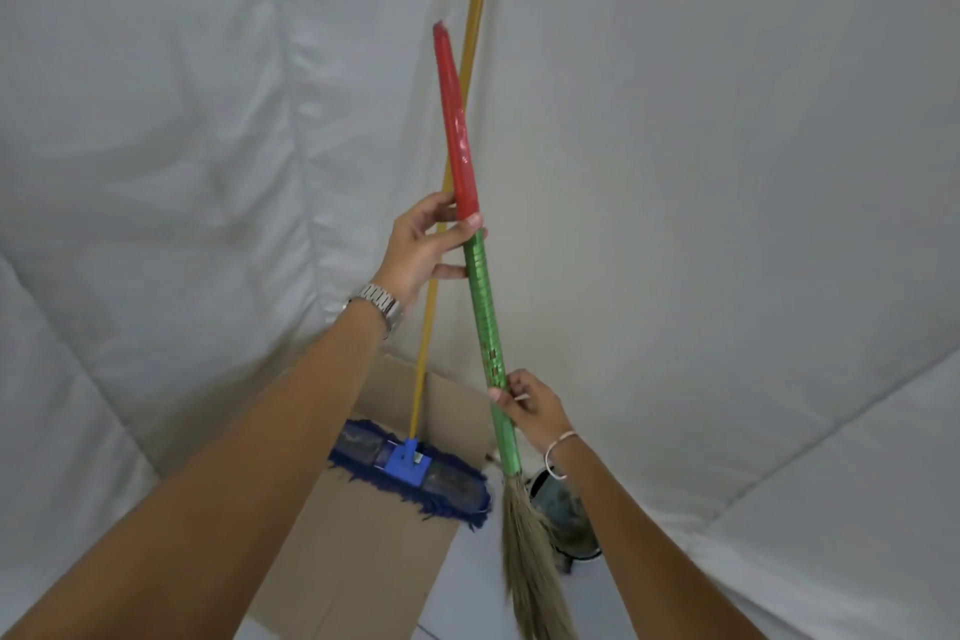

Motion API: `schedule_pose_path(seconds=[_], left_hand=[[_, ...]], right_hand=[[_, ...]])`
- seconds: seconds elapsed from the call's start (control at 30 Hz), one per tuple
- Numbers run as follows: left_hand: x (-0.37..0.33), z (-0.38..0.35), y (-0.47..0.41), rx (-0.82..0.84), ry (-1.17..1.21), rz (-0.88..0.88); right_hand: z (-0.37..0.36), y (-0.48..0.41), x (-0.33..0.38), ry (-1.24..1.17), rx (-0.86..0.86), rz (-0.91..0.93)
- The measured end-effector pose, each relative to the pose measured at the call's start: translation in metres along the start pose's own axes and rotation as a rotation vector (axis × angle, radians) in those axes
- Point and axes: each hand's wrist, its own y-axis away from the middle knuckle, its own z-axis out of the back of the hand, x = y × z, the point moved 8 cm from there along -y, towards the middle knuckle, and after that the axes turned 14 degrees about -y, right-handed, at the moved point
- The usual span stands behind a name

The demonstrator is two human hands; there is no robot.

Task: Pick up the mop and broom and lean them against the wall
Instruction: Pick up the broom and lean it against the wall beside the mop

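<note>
A broom (480, 286) with a red and green wrapped handle and straw bristles stands nearly upright in front of me. My left hand (423, 247) grips it where red meets green. My right hand (530, 403) holds the green part lower down, just above the bristles (530, 561). Behind it, a mop with a yellow pole (470, 52) and a blue fringed head (410, 470) stands leaning into the corner of the white sheeted wall (727, 172), its head resting on cardboard.
Flattened cardboard (358, 551) covers the floor at the base of the corner. A dark round bucket (563, 515) sits on the floor right of the bristles. White cloth drapes both walls.
</note>
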Motion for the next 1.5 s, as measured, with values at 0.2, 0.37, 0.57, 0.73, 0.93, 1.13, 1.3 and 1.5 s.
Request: schedule_pose_path(seconds=[0.2, 0.37, 0.57, 0.73, 0.93, 1.13, 1.3, 1.5], left_hand=[[-0.014, 0.060, -0.019, 0.099, -0.055, -0.040], [-0.009, 0.087, -0.051, 0.122, -0.081, -0.066], [0.033, 0.134, -0.096, 0.121, -0.107, -0.027], [0.097, 0.179, -0.128, 0.179, -0.051, 0.051], [0.175, 0.263, -0.169, 0.160, 0.007, 0.124], [0.247, 0.350, -0.217, 0.200, -0.025, 0.162], [0.311, 0.400, -0.236, 0.183, -0.058, 0.164], [0.375, 0.467, -0.236, -0.064, -0.114, 0.204]], right_hand=[[-0.073, -0.030, 0.017, -0.067, -0.049, 0.004], [-0.108, -0.064, 0.024, -0.074, -0.087, 0.030], [-0.153, -0.127, -0.004, -0.125, -0.074, -0.031], [-0.197, -0.178, -0.034, -0.166, -0.160, -0.095], [-0.274, -0.241, -0.064, -0.141, -0.210, -0.168], [-0.368, -0.308, -0.099, -0.140, -0.252, -0.238], [-0.441, -0.353, -0.148, -0.209, -0.230, -0.334], [-0.505, -0.380, -0.185, -0.134, -0.203, -0.328]])
